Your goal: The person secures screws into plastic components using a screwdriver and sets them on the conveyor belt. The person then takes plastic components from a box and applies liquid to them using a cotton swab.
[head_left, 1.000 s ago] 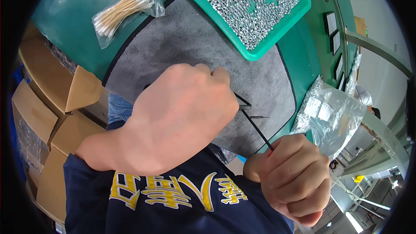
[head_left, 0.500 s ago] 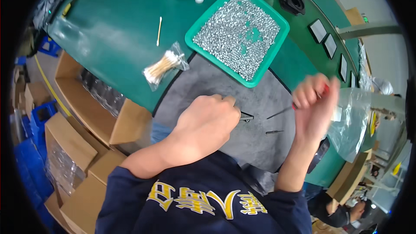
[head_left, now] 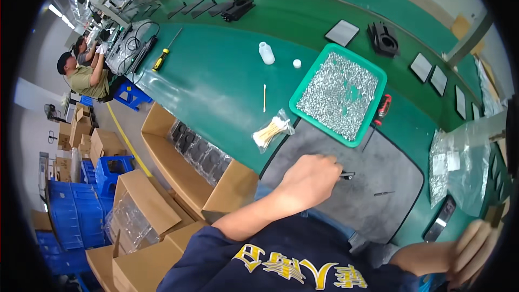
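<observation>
My left hand [head_left: 313,179] is closed over the grey mat [head_left: 357,213], its fingers round a small black part [head_left: 348,175]. Only the part's end shows past the fingers; its kind I cannot make out. My right hand [head_left: 474,254] is at the lower right, off the mat, with its fingers bent; what is under them is hidden. A screwdriver with a red and black handle [head_left: 383,109] lies against the right side of the green tray [head_left: 304,89] of small silvery metal pieces [head_left: 338,94]. A short dark bit [head_left: 384,193] rests on the mat.
Cotton swabs in a bag [head_left: 272,131], one loose swab [head_left: 264,98], a white bottle [head_left: 266,53] and its cap [head_left: 297,63] are on the green table. A yellow screwdriver [head_left: 160,59] lies far left. Cartons [head_left: 178,167] stand left; a clear bag [head_left: 462,167] is right.
The red screwdriver has left my right hand and now lies beside the tray. That hand has moved down and right. My left hand still holds the black part; the view has swung left.
</observation>
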A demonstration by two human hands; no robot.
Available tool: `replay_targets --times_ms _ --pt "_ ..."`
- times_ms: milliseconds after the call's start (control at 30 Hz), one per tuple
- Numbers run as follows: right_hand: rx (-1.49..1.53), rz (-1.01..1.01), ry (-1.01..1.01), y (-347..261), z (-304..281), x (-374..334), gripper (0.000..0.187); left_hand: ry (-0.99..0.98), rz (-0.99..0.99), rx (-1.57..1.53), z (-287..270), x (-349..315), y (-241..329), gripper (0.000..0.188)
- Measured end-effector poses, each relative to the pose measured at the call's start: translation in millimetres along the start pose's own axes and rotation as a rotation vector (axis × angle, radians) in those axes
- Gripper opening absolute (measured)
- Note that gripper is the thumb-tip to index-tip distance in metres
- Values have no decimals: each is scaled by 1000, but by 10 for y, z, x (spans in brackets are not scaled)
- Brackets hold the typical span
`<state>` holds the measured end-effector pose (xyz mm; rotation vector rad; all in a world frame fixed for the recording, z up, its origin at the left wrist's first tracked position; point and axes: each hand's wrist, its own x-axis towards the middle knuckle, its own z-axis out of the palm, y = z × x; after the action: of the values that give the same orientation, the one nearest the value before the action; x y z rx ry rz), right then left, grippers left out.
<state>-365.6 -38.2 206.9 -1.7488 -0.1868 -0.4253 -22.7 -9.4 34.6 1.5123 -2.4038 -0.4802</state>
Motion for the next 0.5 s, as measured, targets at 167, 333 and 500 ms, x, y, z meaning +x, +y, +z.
replay_targets --times_ms 167,333,500 --pt "-191 -125 502 113 288 563 32 -5 32 -14 -2 -90 51 8" --pt "-330 -262 894 94 841 34 44 43 45 -49 -7 -79 29 7" --pt "-268 -255 969 130 548 987 43 17 36 -29 21 -105 96 8"
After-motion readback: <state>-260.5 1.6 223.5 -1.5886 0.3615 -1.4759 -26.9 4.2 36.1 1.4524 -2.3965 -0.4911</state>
